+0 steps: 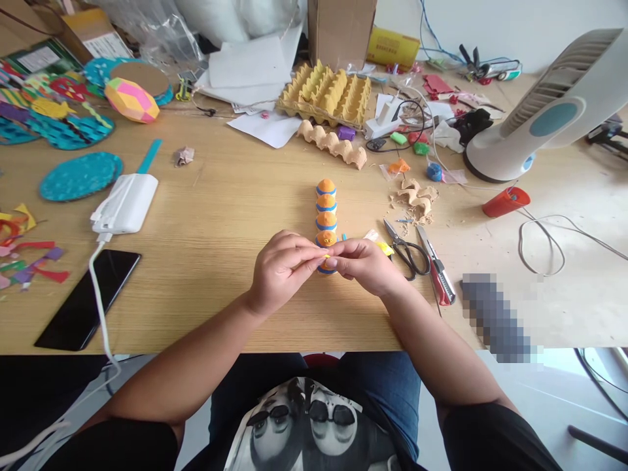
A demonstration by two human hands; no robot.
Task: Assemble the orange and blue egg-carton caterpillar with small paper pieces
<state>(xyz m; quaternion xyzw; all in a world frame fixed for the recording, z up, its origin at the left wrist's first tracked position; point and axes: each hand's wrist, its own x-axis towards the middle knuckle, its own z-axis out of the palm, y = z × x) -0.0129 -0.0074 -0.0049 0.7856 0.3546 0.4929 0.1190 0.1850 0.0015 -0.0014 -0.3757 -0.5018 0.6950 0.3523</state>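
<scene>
My left hand (284, 267) and my right hand (363, 263) meet fingertip to fingertip over the near end of an egg-carton strip. Both are closed in a pinch around a small yellow piece (326, 256), which looks like modelling clay and is mostly covered by the fingers. The egg-carton strip (326, 203) runs away from me in a row of orange humps with blue bands. Its nearest hump is partly hidden under my fingers. Beside my right hand lies a bright yellow lump (385, 248) with clear plastic wrap, partly behind the hand.
Scissors (409, 252) and a utility knife (441, 278) lie right of my hands. Farther back are yellow egg trays (326, 95), a bare carton strip (333, 144) and a white fan (534, 111). Leftward lie a power bank (130, 206) and a black phone (88, 301).
</scene>
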